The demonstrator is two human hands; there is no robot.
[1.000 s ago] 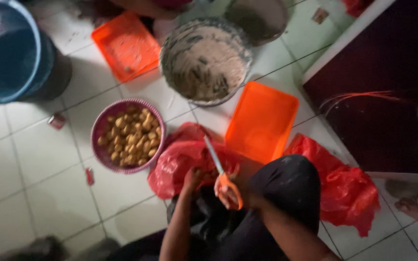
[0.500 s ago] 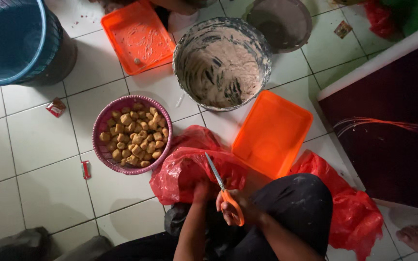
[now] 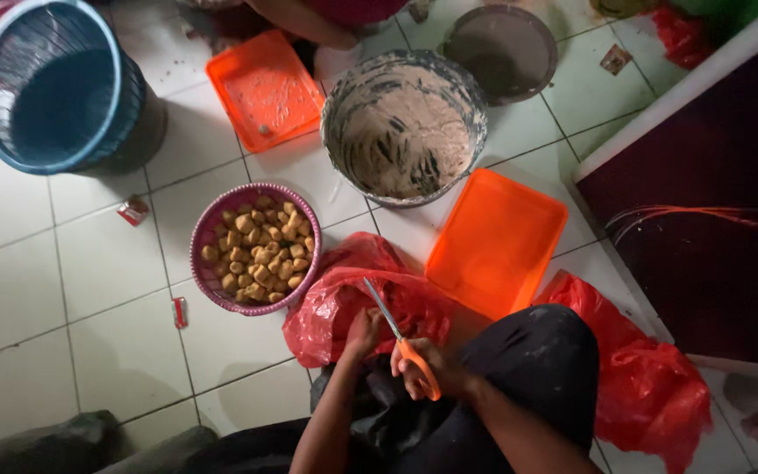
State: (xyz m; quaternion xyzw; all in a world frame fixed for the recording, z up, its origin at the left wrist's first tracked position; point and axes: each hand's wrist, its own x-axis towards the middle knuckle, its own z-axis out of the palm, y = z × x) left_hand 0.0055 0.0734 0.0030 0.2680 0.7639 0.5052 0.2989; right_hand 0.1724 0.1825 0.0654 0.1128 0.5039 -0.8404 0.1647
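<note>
My right hand (image 3: 432, 369) grips orange-handled scissors (image 3: 401, 338), blades pointing up and left over a red plastic bag (image 3: 344, 298) on the floor in front of my knee. My left hand (image 3: 363, 333) pinches the edge of that red bag just left of the blades. A purple woven basket (image 3: 212, 272) full of several brown fried tofu pieces (image 3: 261, 254) sits to the left of the bag.
An empty orange tray (image 3: 495, 241) lies right of the bag, a second orange tray (image 3: 265, 88) farther back. A grey basin smeared with paste (image 3: 404, 127), a dark round lid (image 3: 502, 51), a blue mesh bin (image 3: 59, 88), another red bag (image 3: 651, 386), another person's limb at top.
The view has shifted so the floor items sit lower and more to the right. Both hands stay at the red bag with the scissors, blades slightly raised.
</note>
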